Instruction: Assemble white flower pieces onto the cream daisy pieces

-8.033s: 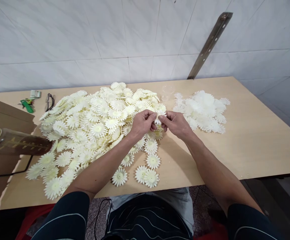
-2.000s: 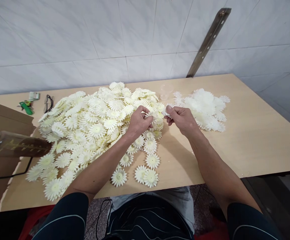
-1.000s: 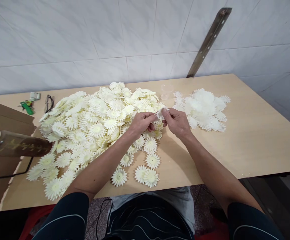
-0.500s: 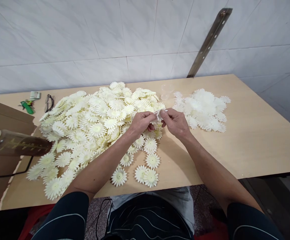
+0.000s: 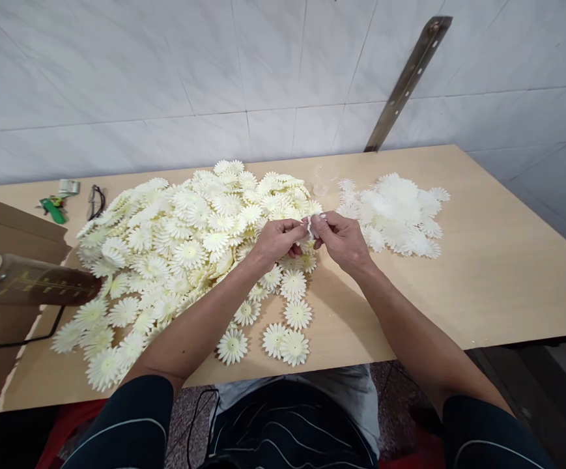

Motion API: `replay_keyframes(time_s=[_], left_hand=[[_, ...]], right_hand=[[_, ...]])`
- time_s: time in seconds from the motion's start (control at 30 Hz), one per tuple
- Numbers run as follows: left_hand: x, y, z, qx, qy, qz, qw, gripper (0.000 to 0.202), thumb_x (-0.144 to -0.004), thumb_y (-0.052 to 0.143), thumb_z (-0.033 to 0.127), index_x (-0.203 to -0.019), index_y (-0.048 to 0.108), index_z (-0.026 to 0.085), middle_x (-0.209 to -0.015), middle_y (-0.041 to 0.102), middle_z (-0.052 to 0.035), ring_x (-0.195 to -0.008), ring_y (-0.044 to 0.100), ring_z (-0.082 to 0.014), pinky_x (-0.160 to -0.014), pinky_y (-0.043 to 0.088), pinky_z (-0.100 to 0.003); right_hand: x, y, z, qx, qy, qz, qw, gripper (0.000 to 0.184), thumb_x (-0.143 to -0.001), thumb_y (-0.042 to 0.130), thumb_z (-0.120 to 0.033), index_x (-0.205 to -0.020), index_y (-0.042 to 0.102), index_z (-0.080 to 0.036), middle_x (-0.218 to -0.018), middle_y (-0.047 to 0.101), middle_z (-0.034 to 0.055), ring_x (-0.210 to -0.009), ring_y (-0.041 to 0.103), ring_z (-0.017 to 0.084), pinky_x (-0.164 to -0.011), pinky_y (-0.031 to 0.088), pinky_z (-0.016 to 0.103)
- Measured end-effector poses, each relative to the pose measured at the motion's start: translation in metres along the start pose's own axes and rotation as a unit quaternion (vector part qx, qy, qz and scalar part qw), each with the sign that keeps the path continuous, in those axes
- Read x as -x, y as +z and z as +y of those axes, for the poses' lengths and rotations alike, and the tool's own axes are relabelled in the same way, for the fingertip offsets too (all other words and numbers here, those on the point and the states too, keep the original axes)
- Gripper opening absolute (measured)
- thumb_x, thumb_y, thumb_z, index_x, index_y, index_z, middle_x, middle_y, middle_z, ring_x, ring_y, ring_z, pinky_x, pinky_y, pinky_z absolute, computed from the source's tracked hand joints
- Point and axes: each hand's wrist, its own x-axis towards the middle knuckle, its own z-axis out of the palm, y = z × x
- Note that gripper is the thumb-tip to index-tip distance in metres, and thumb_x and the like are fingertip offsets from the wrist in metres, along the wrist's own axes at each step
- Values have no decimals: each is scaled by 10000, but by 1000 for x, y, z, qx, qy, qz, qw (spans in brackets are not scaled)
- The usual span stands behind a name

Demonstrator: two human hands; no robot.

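Note:
A small white artificial flower piece (image 5: 311,226) is pinched between my two hands, its petals bunched and partly hidden by fingers. My left hand (image 5: 279,241) grips its left side with thumb and fingertips. On the other side, my right hand (image 5: 342,238) holds it between thumb and fingers. Beneath and left of the hands spreads a large heap of pale yellow, daisy-shaped flower pieces (image 5: 189,253), several showing a dark dot at the centre. Right of my right hand lies a smaller pile of whiter flower pieces (image 5: 402,212).
A clear plastic piece (image 5: 325,177) lies behind the hands. At the back left are a green-handled tool (image 5: 54,210) and dark-framed glasses (image 5: 96,202). A brown cylinder (image 5: 43,279) juts in beside a cardboard box (image 5: 9,231). A metal strip (image 5: 410,81) leans on the wall.
The flower piece between my fingers has turned and looks more folded, seen nearly edge-on. My hands stay in almost the same place.

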Motion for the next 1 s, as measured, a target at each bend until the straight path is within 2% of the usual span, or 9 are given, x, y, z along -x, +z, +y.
replay_keyframes(time_s=[0.2,0.33,0.5,0.67,0.8,1.0], left_hand=[[0,-1,1,-1,-6,-5,1000,37,-760,729,145,-732,731,169,-544,641,1,-499,616,-107,-519,464,-183],[0,-1,1,-4,-13,-9,1000,56,-779,756,161,-827,785,159,-567,666,-10,-519,638,-117,-531,473,-188],[0,0,0,10,-3,0,1000,43,-803,750,186,-788,784,164,-592,666,-1,-518,633,-112,-522,474,-192],[1,0,2,0,-16,8,1000,26,-790,775,144,-782,757,161,-624,662,10,-517,634,-101,-513,480,-193],[2,1,3,7,-26,21,999,95,-857,798,190,-794,733,162,-664,674,7,-503,624,-91,-495,479,-195],[0,0,-1,9,-7,15,1000,229,-884,840,278,-734,706,165,-646,654,7,-520,646,-97,-509,485,-193]], right_hand=[[-2,-1,-3,-52,38,-5,998,657,-838,793,-886,-811,796,-230,-780,710,22,-614,621,149,-537,598,305],[-3,-1,-6,-79,65,-4,995,689,-797,800,-913,-861,812,-227,-828,743,31,-637,615,150,-546,614,308],[-3,2,-7,-82,63,-12,995,694,-783,813,-910,-779,790,-216,-884,775,60,-636,617,146,-544,606,306],[-3,0,-9,-114,67,-1,991,632,-772,875,-851,-836,834,-224,-826,761,39,-639,596,138,-531,590,284],[-5,-3,-9,-100,65,16,993,657,-747,875,-871,-848,835,-223,-820,743,27,-625,557,129,-536,598,291],[-2,1,-7,-72,67,-12,995,653,-775,850,-870,-796,799,-219,-809,750,36,-591,572,133,-530,557,303]])
